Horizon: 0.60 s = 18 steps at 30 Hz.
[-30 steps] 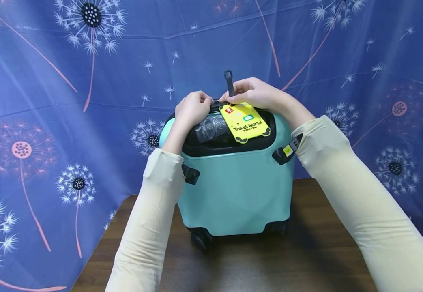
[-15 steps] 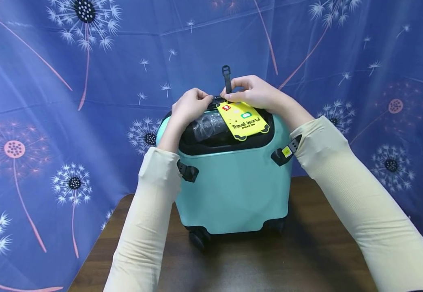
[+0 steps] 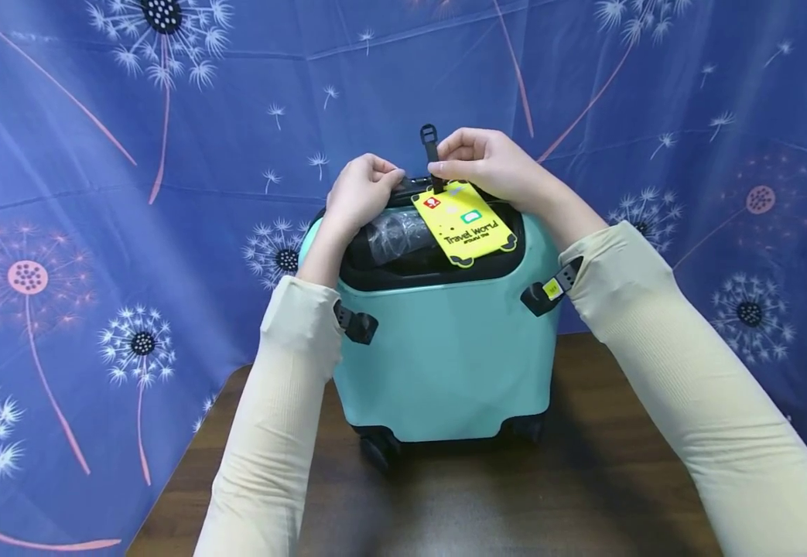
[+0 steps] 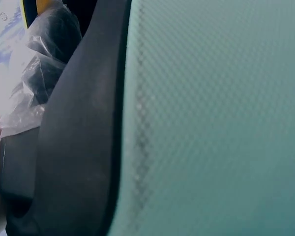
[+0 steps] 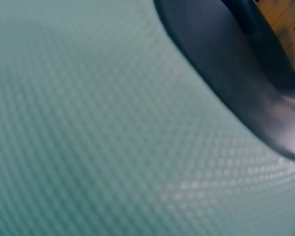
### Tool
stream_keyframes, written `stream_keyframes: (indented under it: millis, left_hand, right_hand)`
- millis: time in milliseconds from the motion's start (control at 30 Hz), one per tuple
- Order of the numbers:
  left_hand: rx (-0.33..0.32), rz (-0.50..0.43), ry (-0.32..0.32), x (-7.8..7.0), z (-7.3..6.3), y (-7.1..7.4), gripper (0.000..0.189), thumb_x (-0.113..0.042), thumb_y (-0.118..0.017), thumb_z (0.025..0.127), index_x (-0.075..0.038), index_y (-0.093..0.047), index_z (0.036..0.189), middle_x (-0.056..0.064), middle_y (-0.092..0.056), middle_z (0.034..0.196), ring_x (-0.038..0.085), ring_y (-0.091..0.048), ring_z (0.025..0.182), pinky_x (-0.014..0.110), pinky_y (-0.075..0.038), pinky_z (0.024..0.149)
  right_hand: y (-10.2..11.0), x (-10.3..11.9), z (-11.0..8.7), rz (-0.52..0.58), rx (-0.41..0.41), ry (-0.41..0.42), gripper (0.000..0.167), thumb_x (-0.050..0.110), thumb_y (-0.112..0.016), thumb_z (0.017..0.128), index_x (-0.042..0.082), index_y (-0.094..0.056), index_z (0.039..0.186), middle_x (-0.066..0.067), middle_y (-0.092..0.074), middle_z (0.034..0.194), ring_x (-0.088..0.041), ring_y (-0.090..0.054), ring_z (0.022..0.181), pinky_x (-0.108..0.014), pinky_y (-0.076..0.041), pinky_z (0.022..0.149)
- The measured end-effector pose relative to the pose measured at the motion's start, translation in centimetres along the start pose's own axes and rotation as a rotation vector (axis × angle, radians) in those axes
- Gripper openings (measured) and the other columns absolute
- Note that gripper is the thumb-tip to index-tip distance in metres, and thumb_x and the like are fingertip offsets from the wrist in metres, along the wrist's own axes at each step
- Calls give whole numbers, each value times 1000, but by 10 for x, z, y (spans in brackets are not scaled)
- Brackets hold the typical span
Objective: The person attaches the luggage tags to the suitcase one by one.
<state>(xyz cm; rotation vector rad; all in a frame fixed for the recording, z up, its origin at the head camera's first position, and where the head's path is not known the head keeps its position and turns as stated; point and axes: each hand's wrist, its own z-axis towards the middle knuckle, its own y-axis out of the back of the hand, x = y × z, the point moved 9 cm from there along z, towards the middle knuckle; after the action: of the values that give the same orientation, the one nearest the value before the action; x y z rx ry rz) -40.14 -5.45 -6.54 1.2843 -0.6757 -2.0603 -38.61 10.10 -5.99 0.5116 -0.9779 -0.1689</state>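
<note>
A turquoise suitcase (image 3: 445, 356) stands upright on the table, with black trim round its top. My left hand (image 3: 360, 193) grips the left part of its black carry handle (image 3: 413, 186); the fingertips are partly hidden. My right hand (image 3: 490, 161) pinches a black buckle strap (image 3: 430, 147) between thumb and fingers, its buckle end pointing up. From that strap a yellow luggage tag (image 3: 466, 228) printed "Travel World" lies over the suitcase top. Clear plastic wrap (image 3: 398, 234) covers part of the handle area, and the left wrist view shows the crinkled plastic (image 4: 39, 73) close up.
A dark wooden table (image 3: 417, 503) carries the suitcase, whose black wheel (image 3: 377, 449) shows at the lower left. Behind hangs a blue cloth (image 3: 236, 139) with dandelion prints. Turquoise textured shell (image 5: 113, 123) fills most of the right wrist view.
My right hand has risen slightly and moved a little away from the handle with the strap pinched. The left hand stays at the handle.
</note>
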Motion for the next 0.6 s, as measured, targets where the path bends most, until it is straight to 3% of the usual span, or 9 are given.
stream_keyframes:
  millis: [100,333,467,600]
  left_hand:
    - [-4,-27,-21,-6,2,0,26,-30,-50,98,-10,-60,111,5,-70,101,14,-61,100,30,-43,94]
    - [-58,-97,-92,-20,7,-1,25,-23,-50,98,-4,-56,112,10,-66,102,16,-64,88,21,-47,74]
    - [-74,-233,-92,-18,9,-1,24,-21,-52,97,-3,-56,113,13,-67,102,16,-68,78,19,-53,70]
    - [-48,-354,-91,-16,8,-2,29,-21,-58,94,-3,-58,116,15,-68,103,15,-69,74,22,-54,72]
  right_hand:
    - [1,1,-2,14,-8,-7,18,27,-64,89,12,-60,98,3,-60,80,-14,-53,80,-24,-42,72]
    - [4,0,-1,33,-49,-24,18,24,-66,87,12,-59,99,6,-62,81,-13,-55,84,-25,-42,76]
    - [2,0,-1,36,-47,-26,21,22,-65,88,11,-58,105,8,-64,84,-11,-57,87,-25,-42,79]
    - [3,1,-1,27,-46,-24,22,24,-62,91,8,-61,106,8,-66,84,-12,-59,90,-26,-42,83]
